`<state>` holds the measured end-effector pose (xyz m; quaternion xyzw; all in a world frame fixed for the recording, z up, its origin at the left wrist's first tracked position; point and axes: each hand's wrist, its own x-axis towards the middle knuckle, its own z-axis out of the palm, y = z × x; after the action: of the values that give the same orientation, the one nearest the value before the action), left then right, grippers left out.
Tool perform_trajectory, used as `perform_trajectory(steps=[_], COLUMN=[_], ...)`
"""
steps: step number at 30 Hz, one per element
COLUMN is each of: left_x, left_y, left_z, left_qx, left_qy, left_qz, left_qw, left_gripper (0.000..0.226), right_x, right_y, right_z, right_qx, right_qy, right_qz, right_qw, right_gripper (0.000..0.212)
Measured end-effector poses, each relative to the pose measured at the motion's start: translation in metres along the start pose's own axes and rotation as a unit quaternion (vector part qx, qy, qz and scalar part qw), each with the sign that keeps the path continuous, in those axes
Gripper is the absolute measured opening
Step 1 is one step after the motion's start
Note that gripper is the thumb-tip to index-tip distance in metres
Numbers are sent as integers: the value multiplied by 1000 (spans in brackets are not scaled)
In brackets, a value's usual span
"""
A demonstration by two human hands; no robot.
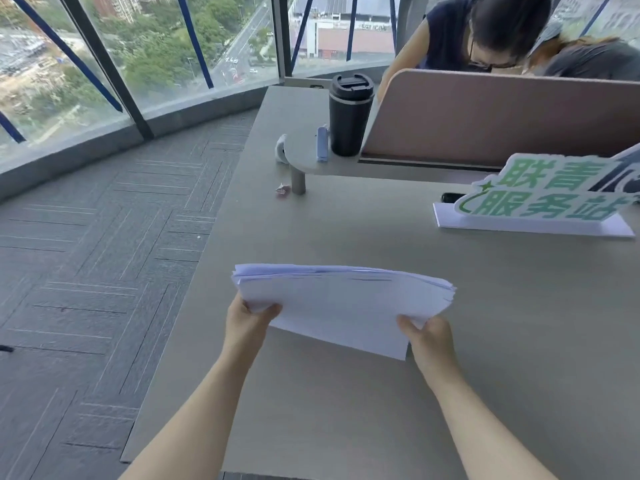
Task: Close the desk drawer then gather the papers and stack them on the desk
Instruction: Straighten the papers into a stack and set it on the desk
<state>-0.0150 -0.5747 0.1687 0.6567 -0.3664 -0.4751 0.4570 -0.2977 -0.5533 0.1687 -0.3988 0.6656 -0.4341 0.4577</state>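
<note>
- The broad grey-beige laminate desk (346,410) lies under your arms, its left edge beside the carpet; no drawer is in view.
- The thick sheaf of white papers (343,299) hangs over the desk's middle, long axis running left to right, far edge bowed upward.
- Your left hand (247,323) pinches the near-left corner and your right hand (429,336) the near-right corner, equally close; judging from this, lower it straight down.

Bright daylight floods in through the windows (138,53) up top, laying soft shadows across the table (346,393), while wide-angle bending curves the edges and detail looks slightly soft.
</note>
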Motion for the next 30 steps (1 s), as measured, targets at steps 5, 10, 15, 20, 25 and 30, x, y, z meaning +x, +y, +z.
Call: perform_trajectory(steps=[5, 10, 15, 20, 25, 30], left_x=[1, 40, 100, 152, 177, 184], left_y=[10, 51, 49, 19, -6, -18], left_z=[-4, -48, -83, -88, -84, -81], left_qx=[12, 95, 224, 261, 311, 392], left_qy=[33, 68, 69, 65, 53, 86], left_qz=[12, 40, -26, -55, -51, -60], left_qw=[999, 992, 972, 961, 948, 914], left_gripper=[8, 13, 23, 26, 25, 54], right_x=[-1, 37, 83, 123, 139, 132], right_y=[-8, -58, -62, -40, -26, -28], right_z=[12, 52, 116, 161, 174, 173], right_qx=[-25, -107, -151, -165, -208, -417], right_qy=[19, -34, -106, -99, -83, -19], right_qz=[-9, -21, 53, 77, 87, 71], right_qw=[999, 993, 982, 978, 971, 906], right_gripper=[18, 22, 11, 13, 13, 35])
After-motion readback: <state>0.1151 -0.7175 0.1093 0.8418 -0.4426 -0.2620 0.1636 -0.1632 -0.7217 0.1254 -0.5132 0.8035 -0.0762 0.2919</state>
